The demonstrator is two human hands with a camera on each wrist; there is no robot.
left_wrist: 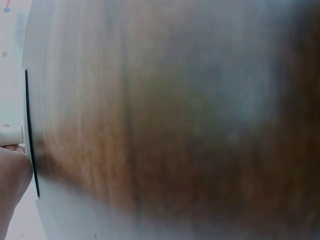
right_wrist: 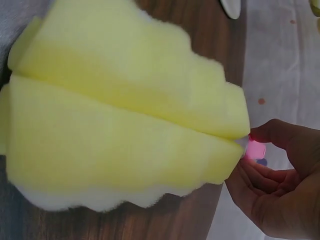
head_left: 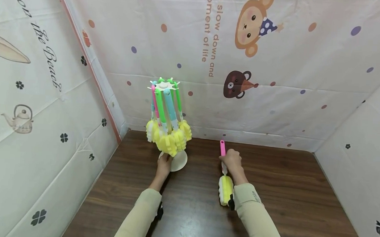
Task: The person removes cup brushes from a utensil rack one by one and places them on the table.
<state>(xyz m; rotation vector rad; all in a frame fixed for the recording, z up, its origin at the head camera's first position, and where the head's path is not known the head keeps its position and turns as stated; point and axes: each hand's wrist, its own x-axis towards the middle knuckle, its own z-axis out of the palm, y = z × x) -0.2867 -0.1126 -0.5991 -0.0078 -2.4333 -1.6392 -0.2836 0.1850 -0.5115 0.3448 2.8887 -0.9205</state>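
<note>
I see the right hand gripping the pink handle of a sponge brush. The fluffy yellow-and-white end sits on the near side of that hand, and the handle's tip pokes out on the far side. Over to the left, the left hand holds a white stand low down by its round base. More brushes hang around it, sponges down, above the wooden tabletop.
</note>
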